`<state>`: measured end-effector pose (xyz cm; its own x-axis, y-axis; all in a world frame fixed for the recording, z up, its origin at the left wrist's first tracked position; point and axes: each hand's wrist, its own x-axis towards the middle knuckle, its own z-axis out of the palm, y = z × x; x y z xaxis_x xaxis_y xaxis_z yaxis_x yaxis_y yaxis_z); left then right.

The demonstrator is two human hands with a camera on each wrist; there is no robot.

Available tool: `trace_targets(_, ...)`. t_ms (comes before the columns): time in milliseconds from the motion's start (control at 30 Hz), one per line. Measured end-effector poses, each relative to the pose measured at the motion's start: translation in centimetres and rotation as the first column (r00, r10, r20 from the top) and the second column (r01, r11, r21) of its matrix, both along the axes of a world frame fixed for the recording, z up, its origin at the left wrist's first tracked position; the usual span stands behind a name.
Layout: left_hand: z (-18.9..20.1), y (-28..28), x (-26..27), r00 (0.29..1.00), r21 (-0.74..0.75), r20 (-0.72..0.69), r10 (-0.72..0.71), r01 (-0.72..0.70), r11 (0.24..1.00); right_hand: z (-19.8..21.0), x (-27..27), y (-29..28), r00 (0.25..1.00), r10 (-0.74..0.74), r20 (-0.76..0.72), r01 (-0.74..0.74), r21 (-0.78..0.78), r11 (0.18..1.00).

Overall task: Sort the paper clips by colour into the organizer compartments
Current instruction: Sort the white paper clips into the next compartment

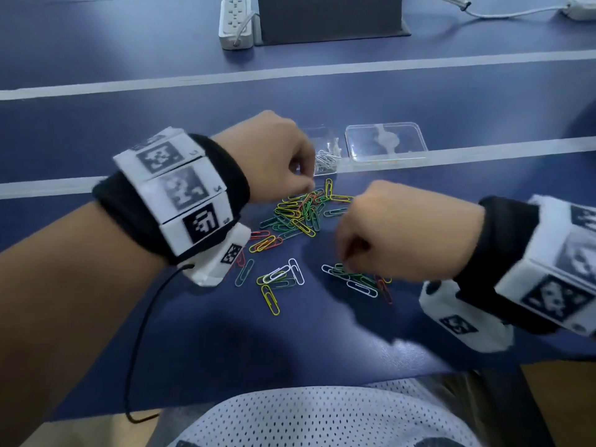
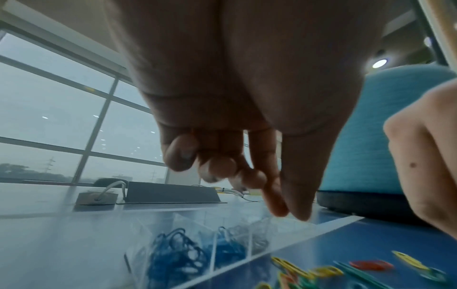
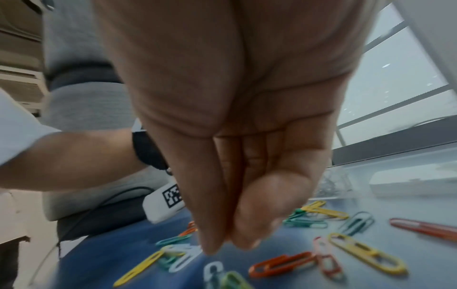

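Paper clips (image 1: 292,217) are lying loose in a scatter on the blue table (image 1: 225,333), between the near edge and the clear organizer (image 1: 325,156) further back. Nearest the person, the right hand (image 1: 400,230) is hanging over a small cluster of white, green and red clips (image 1: 358,280), which is sitting directly under its fingertips (image 3: 212,248); the clips there are pointing every way, so no single long axis is offering itself. Its thumb and fingers are pressing together, tips down, and I cannot tell whether a clip is already between them. Further back, the left hand (image 1: 274,156) is hovering at the organizer's near wall, thumb and forefinger meeting, other fingers curled; anything pinched there is too blurred to make out.

The left wrist view is showing blue clips (image 2: 173,256) filling two compartments and pale ones in a third, which the head view is hiding behind the left hand. A clear lid (image 1: 385,141) is lying just right of the organizer.
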<state>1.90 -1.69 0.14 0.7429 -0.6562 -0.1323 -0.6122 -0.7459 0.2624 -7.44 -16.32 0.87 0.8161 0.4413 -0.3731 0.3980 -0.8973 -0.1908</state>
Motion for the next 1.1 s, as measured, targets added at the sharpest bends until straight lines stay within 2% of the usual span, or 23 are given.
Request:
trace_targets(133,-0.4,1.7,-2.7,0.988,0.175,-0.144,-0.063,0.088,0.981,-1.0,-1.7,0.8,0.993,0.041,-0.107,-0.056,-0.144,0.988)
trace_targets(233,-1.2,2.7,-4.0,0.983,0.300,-0.175,-0.048,0.100,0.949,-1.3,-2.0,1.0,0.996,0.051,-0.076,-0.066,-0.207,0.976)
trace_targets(333,-1.6,3.4,-4.8,0.989,0.345,-0.150,-0.011,0.063,0.936,-1.4,-2.1,1.1,0.997,0.064,-0.034,-0.069,-0.213,0.975)
trace_targets(433,-1.4,3.3,-5.2,0.994,0.327,-0.112,-0.003,0.039,0.944,-1.4,-2.1,1.1,0.999,0.034,-0.007,-0.035,-0.172,0.984)
trace_targets(533,-1.3,3.4,-5.2,0.994,0.303,-0.107,-0.011,0.043,0.952,-1.0,-1.7,1.0,1.000,-0.017,-0.011,0.017,-0.043,0.999)
trace_targets(633,-1.1,3.8,-5.1,0.990,0.222,-0.144,0.004,0.028,0.975,-0.5,-0.9,0.9,0.994,-0.112,0.004,0.111,0.095,0.989)
trace_targets(700,-0.9,3.9,-5.2,0.987,0.168,-0.159,0.024,0.003,0.986,-0.5,-0.6,0.9,0.988,-0.154,0.021,0.150,0.133,0.980)
trace_targets(833,-1.1,4.0,-5.4,0.985,0.105,-0.171,0.002,0.017,0.994,-0.9,-0.7,1.5,0.994,-0.107,0.025,0.106,0.055,0.993)
trace_targets(967,-1.1,3.6,-5.5,0.981,0.133,-0.179,-0.075,0.100,0.986,-1.6,-0.4,2.2,0.999,0.011,0.043,-0.007,-0.093,0.996)
trace_targets(1100,-1.1,3.2,-5.6,0.975,0.151,-0.198,-0.105,0.136,0.979,-1.2,-0.3,3.0,0.998,0.017,0.059,-0.012,-0.095,0.995)
